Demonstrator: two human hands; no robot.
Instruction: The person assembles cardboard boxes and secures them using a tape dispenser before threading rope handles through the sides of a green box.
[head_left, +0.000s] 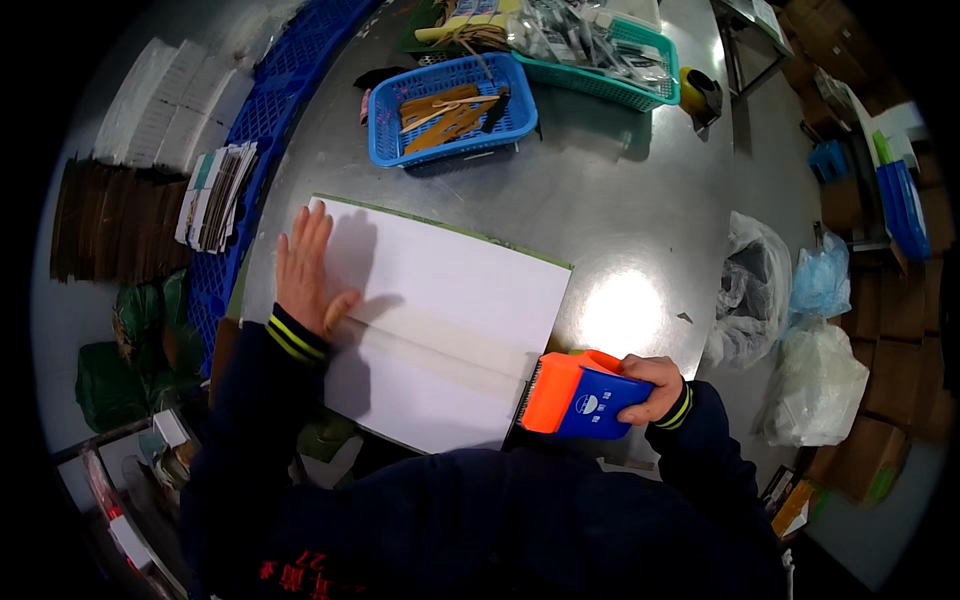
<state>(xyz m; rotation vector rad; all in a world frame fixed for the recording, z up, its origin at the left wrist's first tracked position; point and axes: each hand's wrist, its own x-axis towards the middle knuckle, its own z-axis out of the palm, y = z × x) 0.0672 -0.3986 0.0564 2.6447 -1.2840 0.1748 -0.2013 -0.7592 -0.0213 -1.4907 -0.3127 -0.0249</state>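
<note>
A large white carton (450, 250) with a thin green far edge lies at a slant on the metal table in front of me. Along its middle seam runs a pale strip of tape (430, 350). My left hand (308, 275) is by the carton's left edge, fingers stretched out and thumb apart, holding nothing. My right hand (655, 388) grips a blue and orange tape dispenser (595, 400) at the carton's near right edge. The dispenser's toothed cutter points left, close to the end of the seam. Whether tape still links dispenser and carton I cannot tell.
On the metal table (640, 220), a blue basket (520, 125) holds brown strips and sticks. Behind it stands a green basket (655, 95) of packaged items. Stacked flat cardboard (110, 220) and a blue pallet (208, 285) are left; plastic bags (815, 385) and cartons (868, 455) sit right.
</note>
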